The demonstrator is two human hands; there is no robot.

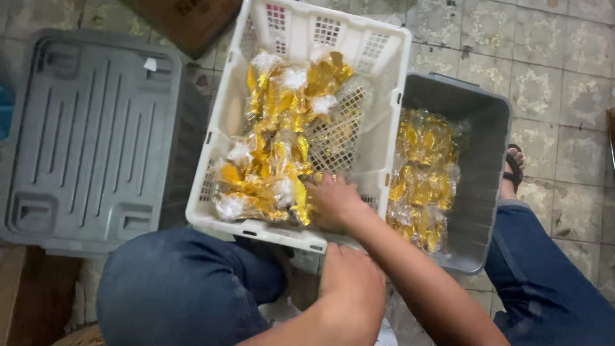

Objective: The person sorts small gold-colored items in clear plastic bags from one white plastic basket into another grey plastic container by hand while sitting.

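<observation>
White basket (384, 48): our right hand (333, 200) reaches over its near rim, fingers spread on gold packets (272, 170).
Left hand (349, 275): grip hidden, we cannot tell.
Grey bin (483, 128): touches the basket's right edge.

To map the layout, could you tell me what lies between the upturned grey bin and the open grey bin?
The white basket of gold-wrapped packets, seen in the head view.

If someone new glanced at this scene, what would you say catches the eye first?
The shiny gold packets heaped in the white slotted basket at centre stand out first, with the right hand reaching into them. More gold packets in clear wrap fill the grey bin just right of the basket. An upturned grey bin lies on the left.
</observation>
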